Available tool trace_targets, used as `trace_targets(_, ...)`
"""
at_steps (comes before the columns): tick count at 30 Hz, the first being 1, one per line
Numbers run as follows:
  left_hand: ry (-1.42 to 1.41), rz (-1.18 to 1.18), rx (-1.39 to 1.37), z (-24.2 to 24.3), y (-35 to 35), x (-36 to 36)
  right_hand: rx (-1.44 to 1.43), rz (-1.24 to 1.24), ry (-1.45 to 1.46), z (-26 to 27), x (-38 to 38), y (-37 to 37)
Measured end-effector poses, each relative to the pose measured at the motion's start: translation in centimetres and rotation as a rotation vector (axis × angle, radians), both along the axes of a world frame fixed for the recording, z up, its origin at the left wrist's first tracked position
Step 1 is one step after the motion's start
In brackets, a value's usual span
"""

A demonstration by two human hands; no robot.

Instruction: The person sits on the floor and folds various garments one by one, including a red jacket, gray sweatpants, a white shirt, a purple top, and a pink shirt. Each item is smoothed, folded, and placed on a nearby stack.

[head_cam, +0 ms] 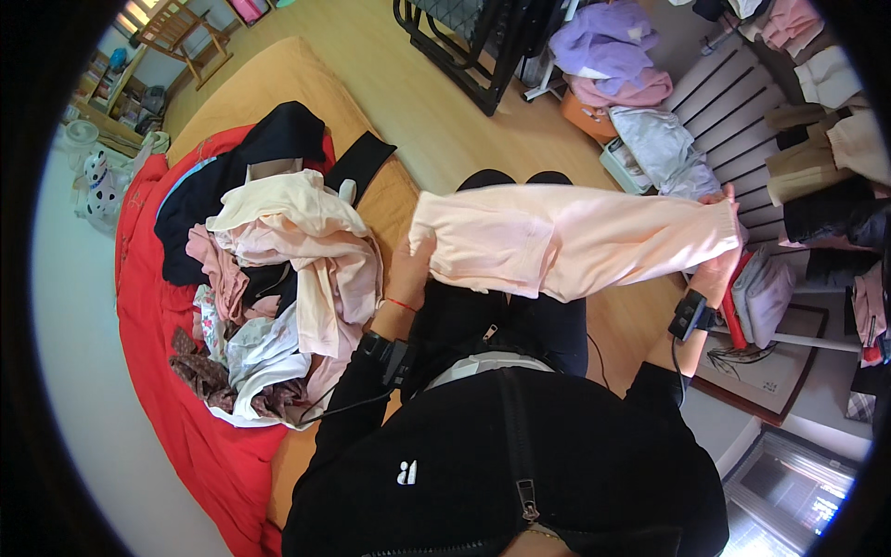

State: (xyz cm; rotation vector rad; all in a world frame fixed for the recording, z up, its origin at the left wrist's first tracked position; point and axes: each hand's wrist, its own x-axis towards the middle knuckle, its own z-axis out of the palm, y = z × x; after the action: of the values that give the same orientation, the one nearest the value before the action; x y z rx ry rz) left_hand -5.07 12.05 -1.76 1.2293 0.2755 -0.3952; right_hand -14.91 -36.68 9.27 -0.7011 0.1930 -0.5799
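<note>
A pale peach knit garment (pixel 578 244) stretches across above my lap, folded lengthwise, with a ribbed end at the right. My left hand (pixel 412 268) grips its left end, the thumb lying on the cloth. At the opposite end my right hand (pixel 720 268) holds the ribbed edge; part of the hand is hidden behind the fabric. Left of my left hand, a loose heap of clothes (pixel 327 271) lies on the bed, with cream, pink, white, brown and black pieces tangled together.
Under the heap are a red quilt (pixel 160 292) and an orange bed sheet (pixel 292 69). Beyond my knees stands a black metal folding frame (pixel 480 90). At the right are a clothes rack (pixel 731 104), folded clothes (pixel 763 292) and a framed picture (pixel 759 369). Cables run from both wrist devices.
</note>
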Motion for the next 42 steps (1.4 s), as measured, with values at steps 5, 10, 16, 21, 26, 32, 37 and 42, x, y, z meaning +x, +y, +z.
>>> trace_targets(5,-0.138,-0.041,0.176,-1.4,0.2,-0.2,-0.214,0.042,0.108,1.9,2.6,4.9)
trace_targets(10,-0.297,0.028,0.205,0.5,0.2,0.1,-0.501,0.319,0.193,5.6,8.1,15.0)
trace_targets(16,-0.009,-0.14,-0.131,1.9,2.0,1.4,-1.609,0.196,-0.061,-0.3,11.8,26.9)
trace_targets(21,-0.041,-0.275,0.158,1.2,2.5,1.7,-1.341,0.394,0.314,-2.0,7.3,22.0)
trace_targets(26,-0.723,-0.106,0.85,2.7,0.3,1.5,-1.853,0.316,0.238,-2.3,0.1,19.8)
trace_targets(32,-0.372,-0.256,0.09,5.8,-0.8,2.0,-1.851,0.214,0.096,-2.1,-0.1,19.4)
trace_targets(37,-0.331,-0.213,0.34,5.3,2.2,2.5,-1.732,0.563,0.006,-1.2,0.4,20.8)
trace_targets(42,-0.994,-0.055,1.156,4.3,0.7,0.0,-1.465,0.171,0.28,-1.9,1.6,20.0)
